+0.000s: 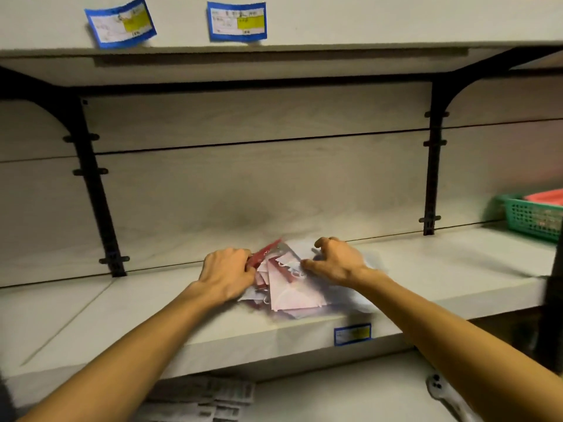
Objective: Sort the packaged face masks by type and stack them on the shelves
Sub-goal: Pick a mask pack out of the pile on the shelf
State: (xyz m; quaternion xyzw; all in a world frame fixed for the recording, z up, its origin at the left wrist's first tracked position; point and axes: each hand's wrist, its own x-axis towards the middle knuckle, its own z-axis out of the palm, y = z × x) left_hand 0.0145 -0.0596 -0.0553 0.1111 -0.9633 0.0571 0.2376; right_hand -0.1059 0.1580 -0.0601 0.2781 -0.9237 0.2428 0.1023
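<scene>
Green basket (531, 219) far right of right hand (336, 261); two blue-edged labels (237, 21) above; white object (447, 394) below.

Two bare hands, the left hand (227, 274) and the right hand (336, 261). One loose pile of clear-wrapped pink and red face masks (286, 287), uncountable. Three blue-bordered paper labels: two above (121, 22) (237, 21), one below (352, 334). One green plastic mesh basket (531, 217).

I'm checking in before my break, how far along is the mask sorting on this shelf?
Early. Done: nothing looks neatly stacked yet. In hand: the left hand grips a red-edged packet from the loose pile of packaged masks on the middle shelf, while the right hand hovers curled over it. Left: squaring that pile; the green basket holds more items.
</scene>
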